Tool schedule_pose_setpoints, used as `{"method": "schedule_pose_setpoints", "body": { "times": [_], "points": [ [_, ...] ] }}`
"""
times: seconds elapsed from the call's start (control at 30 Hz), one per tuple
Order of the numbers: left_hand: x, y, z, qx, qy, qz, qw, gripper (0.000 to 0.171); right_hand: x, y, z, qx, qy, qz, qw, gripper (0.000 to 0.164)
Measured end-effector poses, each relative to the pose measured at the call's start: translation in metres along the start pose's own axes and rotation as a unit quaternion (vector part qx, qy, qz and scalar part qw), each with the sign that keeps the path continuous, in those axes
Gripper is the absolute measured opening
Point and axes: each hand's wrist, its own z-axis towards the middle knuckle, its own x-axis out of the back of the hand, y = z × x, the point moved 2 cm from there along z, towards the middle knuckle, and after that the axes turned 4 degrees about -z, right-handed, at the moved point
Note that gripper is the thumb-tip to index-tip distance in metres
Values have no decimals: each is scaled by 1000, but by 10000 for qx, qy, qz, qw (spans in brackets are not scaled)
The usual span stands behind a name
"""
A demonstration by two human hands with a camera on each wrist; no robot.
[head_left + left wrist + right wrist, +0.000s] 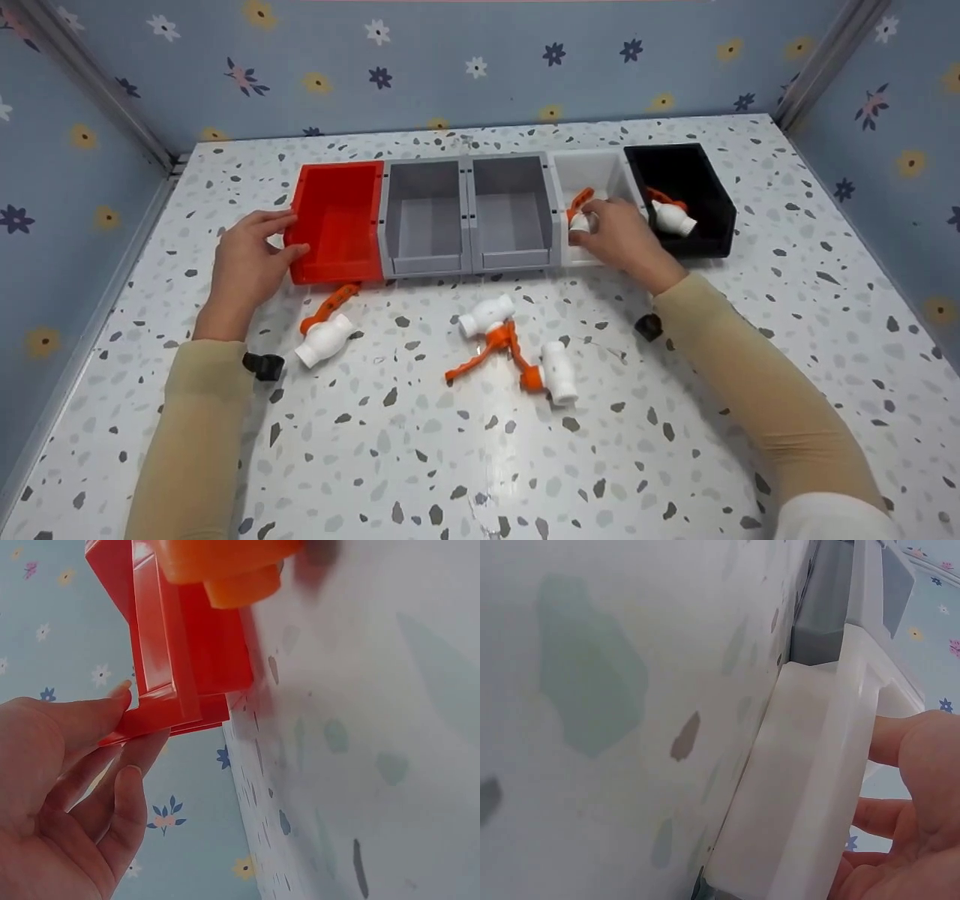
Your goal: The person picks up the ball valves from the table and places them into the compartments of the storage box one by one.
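My left hand [251, 262] pinches the left side wall of the red bin [337, 271], thumb on one face and fingertips on the other, as the left wrist view also shows. Inside the white bin [592, 165] my right hand [621, 234] holds a white ball valve with an orange lever [581, 199] between thumb and fingers. The right wrist view shows the fingers behind the bin's front wall [772, 787], which hides the valve. One more ball valve [673, 218] lies in the black bin [712, 232] beside it.
Two grey bins [427, 265] stand between the red and white ones, all in one row. In front of them lie a ball valve [326, 339] near the left wrist and two more, one valve [559, 373] touching its neighbour [487, 315]. Flowered panels [480, 67] enclose the table.
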Motion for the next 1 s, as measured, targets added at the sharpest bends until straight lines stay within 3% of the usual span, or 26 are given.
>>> {"method": "schedule_pose_setpoints", "body": {
  "times": [0.3,0.53,1.0],
  "points": [
    [0,1,0,46,-45,-9,10000,54,3,1,-5,245,166,41,9996,36],
    [2,-1,0,147,-80,17,9999,56,10,-4,-12,203,258,110,9994,40],
    [3,0,0,168,-83,12,9998,56,22,-14,-41,608,485,170,9968,33]
  ]
}}
